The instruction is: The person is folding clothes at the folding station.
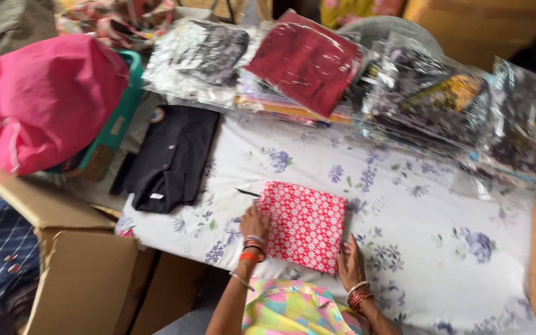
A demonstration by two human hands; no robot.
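A folded red cloth with a small white flower print (305, 224) lies flat on a white sheet with blue flowers (417, 248). My left hand (254, 223) rests on the cloth's left edge, fingers flat. At its lower right corner my right hand (350, 260) presses down. Both wrists carry bangles. A thin dark stick-like thing (247, 193) lies just above my left hand.
A folded black shirt (172, 155) lies at the left. Clothes in clear plastic bags (308, 59) are piled along the back and right. A pink bag (41, 99) sits in a green basket (125, 105) at left, above open cardboard boxes (88, 279).
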